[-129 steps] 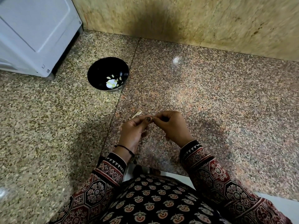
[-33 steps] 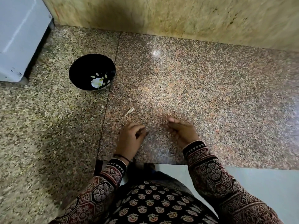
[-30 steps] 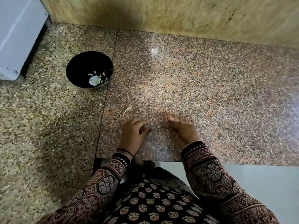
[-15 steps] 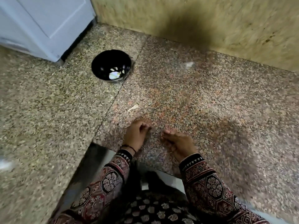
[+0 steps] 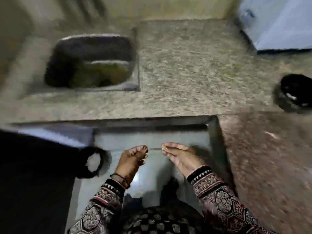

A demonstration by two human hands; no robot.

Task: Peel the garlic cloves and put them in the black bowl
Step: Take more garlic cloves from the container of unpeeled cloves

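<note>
Head view, whole frame smeared by motion; fine detail is unreliable.

My left hand point(image 5: 133, 159) is in the lower centre of the frame, back up, fingers curled with the tips bunched together. My right hand point(image 5: 182, 157) is just right of it, turned more palm-up, fingers likewise curled and the tips drawn to a point. The two sets of fingertips face each other, close but apart. A thin pale sliver point(image 5: 155, 148) lies in the gap between them, one end at each hand. I cannot tell through the blur which hand holds it, or whether either grip is truly closed on it.

Both hands are over a pale floor point(image 5: 152, 179), below the front edge of the speckled counter point(image 5: 185, 65).

The black bowl point(image 5: 295, 93) stands on the counter at the right edge of the frame, well apart from both hands. A few pale pieces point(image 5: 290, 97) show in its bottom, too blurred to identify.

A sink point(image 5: 91, 61) is sunk into the counter at upper left. A white appliance point(image 5: 278, 26) fills the upper right corner. A dark ring with a pale centre point(image 5: 93, 162) sits left of my left hand; I cannot say what it is.
</note>
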